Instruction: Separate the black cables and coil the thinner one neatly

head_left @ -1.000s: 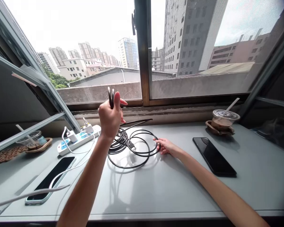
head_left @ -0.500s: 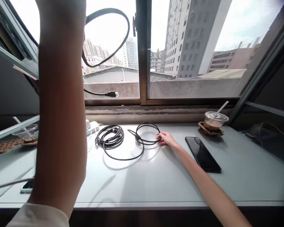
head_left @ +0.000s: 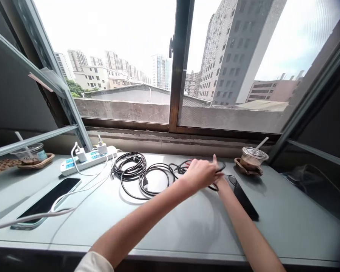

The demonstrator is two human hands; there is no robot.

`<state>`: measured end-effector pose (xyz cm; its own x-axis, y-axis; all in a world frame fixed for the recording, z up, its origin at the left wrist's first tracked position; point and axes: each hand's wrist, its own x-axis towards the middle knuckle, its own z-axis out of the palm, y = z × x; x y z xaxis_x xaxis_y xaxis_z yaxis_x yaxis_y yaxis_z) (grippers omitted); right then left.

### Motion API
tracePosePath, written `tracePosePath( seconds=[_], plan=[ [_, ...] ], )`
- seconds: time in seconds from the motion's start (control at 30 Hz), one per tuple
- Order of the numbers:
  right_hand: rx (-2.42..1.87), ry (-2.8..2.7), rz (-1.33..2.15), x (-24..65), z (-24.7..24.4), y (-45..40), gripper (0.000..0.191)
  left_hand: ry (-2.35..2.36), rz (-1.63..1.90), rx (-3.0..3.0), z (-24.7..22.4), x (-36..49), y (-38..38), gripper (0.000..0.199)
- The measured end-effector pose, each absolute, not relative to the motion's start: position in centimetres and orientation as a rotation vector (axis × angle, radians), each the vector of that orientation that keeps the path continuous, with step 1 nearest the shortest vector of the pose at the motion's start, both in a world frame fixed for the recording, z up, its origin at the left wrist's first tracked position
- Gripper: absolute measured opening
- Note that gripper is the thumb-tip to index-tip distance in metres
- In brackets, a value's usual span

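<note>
My left hand (head_left: 201, 173) reaches across to the right, low over the table, its fingers curled around a black cable (head_left: 222, 166). Behind it, my right hand (head_left: 220, 178) is mostly covered; only the wrist side and a few fingertips show, closed at the same cable. The cable runs left in loose overlapping loops on the table. One black connector (head_left: 145, 183) with a metal tip lies within these loops. Farther left rests a neatly coiled bundle of black cable (head_left: 129, 174), touching the loops.
A black phone (head_left: 245, 200) lies beside my right forearm. Behind it stands a lidded drink cup (head_left: 252, 158) in a carton holder. To the left are a white power strip (head_left: 87, 161) with plugs, another phone (head_left: 45, 202) under a white cord, and a second cup (head_left: 31, 154). Windows line the back.
My left hand has come down from high in front of the window to my right hand, bringing the raised cable end down. The view has shifted, showing the power strip and left phone.
</note>
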<state>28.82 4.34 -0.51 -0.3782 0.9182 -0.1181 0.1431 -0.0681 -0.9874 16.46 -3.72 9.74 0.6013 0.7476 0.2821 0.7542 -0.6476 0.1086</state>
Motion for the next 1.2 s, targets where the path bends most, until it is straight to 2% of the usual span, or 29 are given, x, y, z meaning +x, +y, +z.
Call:
tracePosePath(
  seconds=[0.1, 0.17, 0.23, 0.33, 0.43, 0.53, 0.67, 0.8, 0.93, 1.0, 1.07, 1.2],
  plan=[
    [-1.141, -1.637, 1.593, 29.4, -0.5, 4.3, 0.067, -1.256, -0.246, -3.091, 4.7, 13.8, -3.8, 0.023],
    [-1.176, -1.706, 1.568, 29.3, -0.6, 4.2, 0.065, -1.294, -0.360, -3.132, 3.2, 11.2, -4.5, 0.044],
    [-1.253, -1.781, 1.499, 29.0, -0.9, 4.1, 0.058, -1.305, -0.564, -3.128, 2.4, 8.3, -5.4, 0.052],
    [-1.424, -1.863, 1.287, 28.0, -1.5, 4.0, 0.048, -1.834, -0.660, -2.596, 1.5, 4.0, -6.3, 0.047],
    [-1.603, -1.855, 0.894, 26.8, -2.2, 3.9, 0.051, -2.377, -0.458, -1.881, 0.6, 0.3, -5.8, 0.069],
    [-1.723, -1.843, 0.574, 26.1, -2.5, 3.8, 0.052, -2.637, -0.227, -1.732, 0.3, -2.0, -5.0, 0.088],
    [-1.803, -1.948, 0.402, 26.2, -2.9, 3.9, 0.021, -2.589, -0.231, -1.660, 0.4, -2.3, -4.9, 0.083],
    [-1.766, -2.070, 0.334, 26.7, -3.4, 4.3, 0.028, -2.592, -0.306, -1.483, 0.5, -2.5, -6.0, 0.074],
    [-1.776, -2.145, 0.293, 26.7, -3.9, 4.6, 0.031, -2.772, -0.416, -1.619, 0.0, -4.8, -7.1, 0.075],
    [-1.781, -2.183, 0.276, 26.6, -4.0, 4.6, 0.031, -2.764, -0.526, -1.648, -0.4, -6.0, -7.4, 0.065],
    [-1.781, -2.212, 0.262, 26.4, -4.1, 4.6, 0.031, -2.809, -0.786, -1.643, -0.7, -6.9, -7.5, 0.051],
    [-1.779, -2.244, 0.243, 26.3, -4.2, 4.5, 0.030, -2.984, -1.906, -1.406, 0.1, -6.8, -7.6, 0.041]
  ],
)
